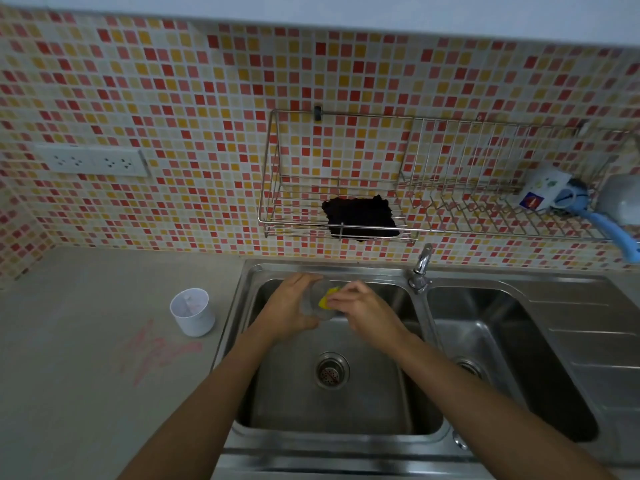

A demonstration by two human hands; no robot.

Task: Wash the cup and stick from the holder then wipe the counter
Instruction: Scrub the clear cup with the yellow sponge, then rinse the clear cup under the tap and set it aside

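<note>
Holding clear cup (317, 299) over left basin (332, 403): left hand (289, 306) grip closed round it; right hand (363, 306) pinching yellow sponge (327, 297) at rim.

I look down on a grey counter (69, 393) that runs left of a stainless double sink (485, 455), with a chrome tap (420, 268) standing on the ridge between the two basins. Behind them rises a wall of small mosaic tiles (173, 81) in red, yellow and cream, topped by a plain pale band (311, 8). A white double socket (91, 161) sits on the tiles at left. A wire rack (450, 188) is fixed to the tiles above the sink. Pink smears (156, 351) mark the counter. The light is dim and even.
</note>
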